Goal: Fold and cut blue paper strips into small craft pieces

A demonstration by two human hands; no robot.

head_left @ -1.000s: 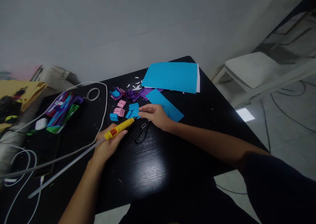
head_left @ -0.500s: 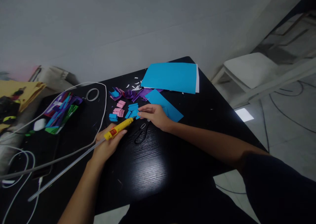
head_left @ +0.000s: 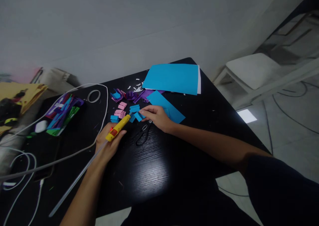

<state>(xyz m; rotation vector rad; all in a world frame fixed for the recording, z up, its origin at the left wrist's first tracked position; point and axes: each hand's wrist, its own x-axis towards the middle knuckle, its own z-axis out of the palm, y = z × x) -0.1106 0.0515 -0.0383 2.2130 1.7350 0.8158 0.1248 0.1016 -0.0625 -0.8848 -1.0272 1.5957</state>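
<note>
My left hand (head_left: 107, 145) is wrapped round a yellow glue gun (head_left: 118, 127) with a long clear stick out of its back. The gun's tip is beside small folded blue pieces (head_left: 135, 108). My right hand (head_left: 157, 118) pinches a small blue piece (head_left: 139, 116) between thumb and fingers. Pink folded pieces (head_left: 120, 113) and another blue one (head_left: 114, 118) lie left of these. Black-handled scissors (head_left: 142, 137) rest below my right hand. A blue sheet (head_left: 169, 107) is partly under that hand.
Larger blue sheets (head_left: 171, 78) lie at the back of the black table (head_left: 184, 156). Purple strips (head_left: 133, 95) and white scraps are beside them. A white cable (head_left: 106, 101) loops at the left, near a tape ring (head_left: 93, 96) and a bundle of coloured strips (head_left: 65, 113). A white stool (head_left: 253, 69) stands right.
The glue gun's tip has moved left, away from my right fingers, and its clear stick has swung with it. My right hand has hardly moved, with the blue piece in it now more visible.
</note>
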